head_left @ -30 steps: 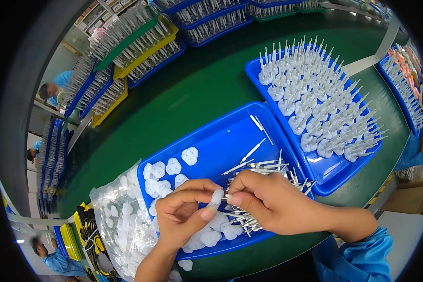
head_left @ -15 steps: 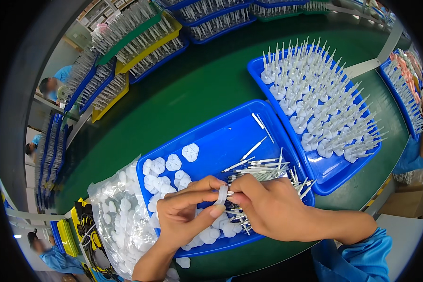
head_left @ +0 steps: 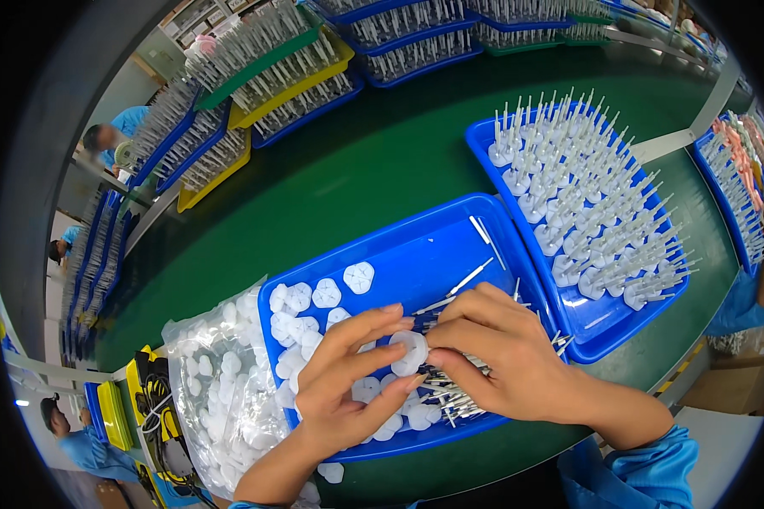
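Over the near blue tray [head_left: 407, 276], my left hand [head_left: 335, 386] holds a white plastic disc [head_left: 410, 353] between thumb and fingers. The disc's round face is tilted up toward me. My right hand [head_left: 509, 356] is closed in a pinch against the disc's right edge; whatever lies between its fingertips is hidden. Loose white discs [head_left: 326, 293] with lobed edges and cross-shaped slits lie in the tray's left part. Under and beside my right hand is a heap of thin white-and-metal rods [head_left: 454, 399], partly covered by it.
A second blue tray [head_left: 590, 327] adjoins on the right, filled with rods upright on white bases. A clear bag [head_left: 221, 373] of discs lies left of the near tray. Stacked trays [head_left: 306, 110] of rods line the green table's [head_left: 314, 204] far side. Other people work at the left.
The white disc has turned from edge-on to showing its round face. My left fingers have spread more, and my right hand has turned slightly. The whole view has shifted a little.
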A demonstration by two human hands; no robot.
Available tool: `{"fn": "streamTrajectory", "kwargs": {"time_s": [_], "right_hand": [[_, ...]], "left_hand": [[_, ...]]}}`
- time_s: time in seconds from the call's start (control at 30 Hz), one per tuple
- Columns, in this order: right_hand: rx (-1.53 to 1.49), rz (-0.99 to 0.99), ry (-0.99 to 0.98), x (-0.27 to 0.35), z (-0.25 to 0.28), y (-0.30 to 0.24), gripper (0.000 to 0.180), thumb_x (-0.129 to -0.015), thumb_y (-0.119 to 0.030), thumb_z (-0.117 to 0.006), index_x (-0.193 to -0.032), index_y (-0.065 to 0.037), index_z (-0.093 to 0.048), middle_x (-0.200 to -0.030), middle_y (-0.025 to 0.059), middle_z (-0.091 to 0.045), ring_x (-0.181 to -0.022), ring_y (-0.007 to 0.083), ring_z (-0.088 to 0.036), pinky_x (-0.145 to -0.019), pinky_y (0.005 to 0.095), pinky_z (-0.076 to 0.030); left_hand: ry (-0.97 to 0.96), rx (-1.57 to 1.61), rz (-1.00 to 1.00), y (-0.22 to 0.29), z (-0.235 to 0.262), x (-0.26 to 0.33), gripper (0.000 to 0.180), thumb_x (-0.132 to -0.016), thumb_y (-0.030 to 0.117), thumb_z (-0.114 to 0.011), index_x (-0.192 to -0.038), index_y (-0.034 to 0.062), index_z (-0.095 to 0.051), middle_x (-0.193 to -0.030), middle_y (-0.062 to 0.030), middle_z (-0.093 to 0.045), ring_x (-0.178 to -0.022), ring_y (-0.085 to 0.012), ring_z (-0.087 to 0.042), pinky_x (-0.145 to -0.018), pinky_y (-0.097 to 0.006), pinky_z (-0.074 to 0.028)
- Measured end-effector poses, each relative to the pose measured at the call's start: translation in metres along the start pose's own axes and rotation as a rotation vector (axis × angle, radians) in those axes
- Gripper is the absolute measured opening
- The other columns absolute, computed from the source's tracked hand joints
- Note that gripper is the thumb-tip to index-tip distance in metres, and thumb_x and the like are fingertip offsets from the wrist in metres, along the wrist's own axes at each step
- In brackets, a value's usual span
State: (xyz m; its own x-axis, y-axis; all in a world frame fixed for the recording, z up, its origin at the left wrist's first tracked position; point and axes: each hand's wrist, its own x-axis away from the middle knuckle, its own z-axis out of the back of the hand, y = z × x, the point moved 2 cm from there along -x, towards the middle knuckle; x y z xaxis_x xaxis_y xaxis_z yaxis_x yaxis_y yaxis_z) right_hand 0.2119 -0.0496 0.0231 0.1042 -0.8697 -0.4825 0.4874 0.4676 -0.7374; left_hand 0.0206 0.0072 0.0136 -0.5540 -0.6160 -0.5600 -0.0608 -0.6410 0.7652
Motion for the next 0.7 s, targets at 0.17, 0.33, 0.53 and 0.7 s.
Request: {"fn": "streamTrajectory", "kwargs": {"time_s": [0.17,0.33,0.53,0.7], "right_hand": [[-0.096,-0.042,-0.003,0.005,-0.001,-0.001,0.01,-0.083,-0.002,-0.071,-0.091,-0.001,-0.067,-0.088,0.0109,-0.058,-0.073,0.0288,-0.062,-0.063,0.0376,-0.051],[-0.094,-0.009,-0.017,0.007,0.003,0.0,0.012,-0.082,0.001,-0.071,-0.093,0.001,-0.066,-0.088,0.0114,-0.058,-0.07,0.0281,-0.063,-0.06,0.0365,-0.052],[-0.02,0.056,-0.001,0.008,0.001,0.0,0.015,-0.081,0.002,-0.071,-0.094,0.002,-0.066,-0.09,0.0125,-0.059,-0.072,0.0296,-0.064,-0.061,0.0383,-0.053],[0.094,-0.009,-0.149,-0.013,0.013,0.01,0.018,-0.079,0.004,-0.064,-0.097,0.002,-0.066,-0.087,0.0158,-0.062,-0.08,0.0335,-0.067,-0.069,0.041,-0.054]], "left_hand": [[-0.124,-0.33,-0.201,0.007,0.003,0.0,0.041,-0.071,0.003,-0.086,-0.11,0.0045,-0.07,-0.129,-0.0244,-0.062,-0.102,-0.0323,-0.067,-0.083,-0.039,-0.048],[-0.143,-0.363,-0.205,0.009,-0.001,0.003,0.039,-0.078,0.002,-0.081,-0.113,0.001,-0.065,-0.131,-0.0275,-0.058,-0.104,-0.041,-0.068,-0.08,-0.044,-0.055],[-0.175,-0.312,-0.168,0.007,-0.003,0.0,0.05,-0.079,0.0,-0.079,-0.125,-0.0033,-0.061,-0.131,-0.029,-0.056,-0.108,-0.0406,-0.067,-0.089,-0.044,-0.058],[0.024,-0.122,0.106,0.001,-0.001,0.001,0.038,-0.083,-0.002,-0.077,-0.118,-0.0059,-0.064,-0.128,-0.0257,-0.061,-0.103,-0.0334,-0.068,-0.087,-0.038,-0.057]]}}
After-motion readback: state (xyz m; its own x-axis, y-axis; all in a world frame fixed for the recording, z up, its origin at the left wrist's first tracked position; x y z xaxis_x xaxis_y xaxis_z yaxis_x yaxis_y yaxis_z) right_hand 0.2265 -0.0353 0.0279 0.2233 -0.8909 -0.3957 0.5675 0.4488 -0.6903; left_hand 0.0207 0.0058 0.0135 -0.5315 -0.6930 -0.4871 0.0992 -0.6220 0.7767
